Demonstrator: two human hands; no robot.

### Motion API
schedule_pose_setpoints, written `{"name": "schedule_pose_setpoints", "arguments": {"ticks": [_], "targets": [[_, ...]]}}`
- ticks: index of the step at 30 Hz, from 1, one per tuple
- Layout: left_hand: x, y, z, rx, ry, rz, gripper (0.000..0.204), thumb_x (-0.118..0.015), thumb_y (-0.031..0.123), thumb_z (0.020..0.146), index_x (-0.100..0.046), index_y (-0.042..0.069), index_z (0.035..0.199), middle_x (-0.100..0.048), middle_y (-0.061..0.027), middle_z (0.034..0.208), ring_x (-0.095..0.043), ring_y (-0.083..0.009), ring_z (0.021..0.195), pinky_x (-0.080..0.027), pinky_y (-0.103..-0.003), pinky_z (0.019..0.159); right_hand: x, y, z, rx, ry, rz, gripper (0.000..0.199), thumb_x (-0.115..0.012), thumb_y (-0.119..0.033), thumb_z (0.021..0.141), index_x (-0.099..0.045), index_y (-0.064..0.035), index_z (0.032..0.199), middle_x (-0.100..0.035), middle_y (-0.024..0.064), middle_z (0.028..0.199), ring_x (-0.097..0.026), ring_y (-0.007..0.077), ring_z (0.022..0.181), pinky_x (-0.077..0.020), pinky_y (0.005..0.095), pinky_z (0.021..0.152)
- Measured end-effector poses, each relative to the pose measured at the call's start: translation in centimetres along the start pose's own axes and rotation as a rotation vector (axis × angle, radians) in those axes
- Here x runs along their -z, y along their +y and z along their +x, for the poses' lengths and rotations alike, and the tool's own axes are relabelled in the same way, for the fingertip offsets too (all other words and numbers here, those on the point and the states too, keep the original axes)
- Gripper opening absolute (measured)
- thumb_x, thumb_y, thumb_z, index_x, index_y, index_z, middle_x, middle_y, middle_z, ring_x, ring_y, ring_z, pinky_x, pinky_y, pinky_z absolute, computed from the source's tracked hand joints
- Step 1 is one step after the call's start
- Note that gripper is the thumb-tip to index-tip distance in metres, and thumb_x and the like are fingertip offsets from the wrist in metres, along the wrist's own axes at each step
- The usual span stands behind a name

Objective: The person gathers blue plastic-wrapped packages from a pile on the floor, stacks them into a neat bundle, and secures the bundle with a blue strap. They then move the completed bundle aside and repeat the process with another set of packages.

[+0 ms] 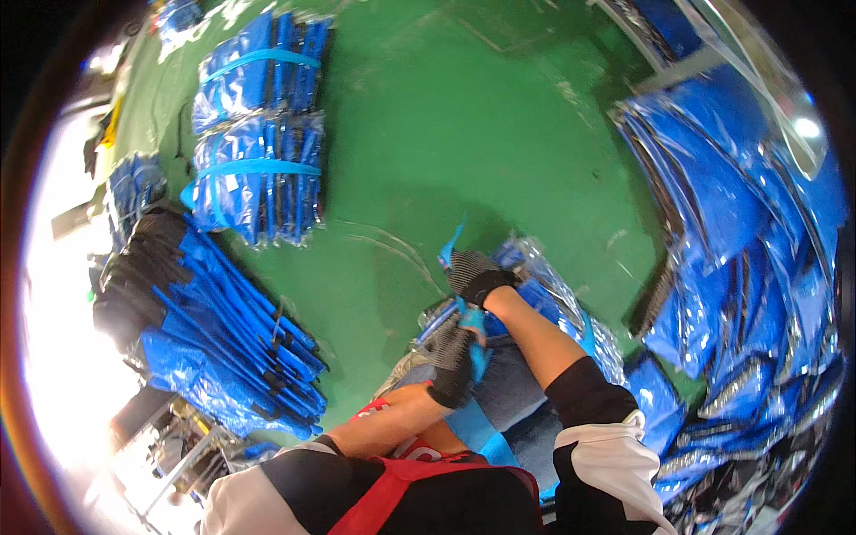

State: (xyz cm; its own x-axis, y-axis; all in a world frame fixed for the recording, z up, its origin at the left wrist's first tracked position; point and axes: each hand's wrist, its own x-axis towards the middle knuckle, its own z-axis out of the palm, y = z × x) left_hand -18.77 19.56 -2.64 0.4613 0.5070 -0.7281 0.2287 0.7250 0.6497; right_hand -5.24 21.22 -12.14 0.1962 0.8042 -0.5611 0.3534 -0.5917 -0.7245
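We have the gloved left hand clenched on the flat light-blue plastic strap, gloved right hand gripping its far end at 12 o'clock over the small stack of clear-bagged blue packets; strap's long axis runs 6-to-12, left hand nearer.

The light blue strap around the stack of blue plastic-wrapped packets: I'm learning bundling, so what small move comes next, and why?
Probably pull the light blue strap taut. Both gloved hands, left and right, grip it over the stack of blue plastic-wrapped packets, and its tail hangs loose.
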Motion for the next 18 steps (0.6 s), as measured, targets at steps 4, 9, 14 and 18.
{"name": "schedule_pose_setpoints", "arguments": {"ticks": [4,9,14,18], "targets": [[-1.4,0.0,-2.1,-0.021,-0.071,0.489,0.034,-0.059,0.028,0.086,-0.056,-0.001,0.105,-0.057,-0.0046,0.079,-0.053,-0.0132,0.070,-0.043,-0.026,0.065,0.4,1.3,1.9,0.087,-0.089,-0.179,0.028,-0.045,-0.021,0.083,-0.060,0.0002,0.093,-0.063,0.0232,0.090,-0.062,0.0365,0.086,-0.0483,0.0468,0.076],[2.7,11.7,0.7,-0.110,0.100,0.913,0.027,-0.048,0.018,0.091,-0.057,0.002,0.111,-0.061,-0.0098,0.086,-0.058,-0.0173,0.076,-0.050,-0.031,0.069,1.0,1.7,1.4,0.449,-0.172,0.134,0.036,-0.055,-0.029,0.079,-0.061,0.0018,0.097,-0.063,0.0238,0.094,-0.061,0.0387,0.087,-0.0480,0.0439,0.079],[4.7,16.5,1.4,-0.131,-0.074,0.931,0.030,-0.058,0.018,0.087,-0.057,-0.003,0.108,-0.062,-0.0109,0.080,-0.058,-0.0152,0.070,-0.049,-0.029,0.065,0.1,1.4,0.4,0.371,-0.049,-0.165,0.042,-0.058,-0.031,0.075,-0.061,-0.0035,0.107,-0.063,0.0184,0.103,-0.061,0.0357,0.092,-0.0470,0.0434,0.082],[4.2,13.2,4.2,-0.616,-0.497,0.906,0.025,-0.057,0.020,0.088,-0.060,0.001,0.104,-0.061,-0.0071,0.079,-0.058,-0.0130,0.070,-0.048,-0.029,0.064,-0.1,0.1,0.6,0.342,-0.281,-0.334,0.039,-0.057,-0.038,0.075,-0.067,-0.0052,0.094,-0.063,0.0191,0.101,-0.060,0.0375,0.094,-0.0461,0.0443,0.084]]}}
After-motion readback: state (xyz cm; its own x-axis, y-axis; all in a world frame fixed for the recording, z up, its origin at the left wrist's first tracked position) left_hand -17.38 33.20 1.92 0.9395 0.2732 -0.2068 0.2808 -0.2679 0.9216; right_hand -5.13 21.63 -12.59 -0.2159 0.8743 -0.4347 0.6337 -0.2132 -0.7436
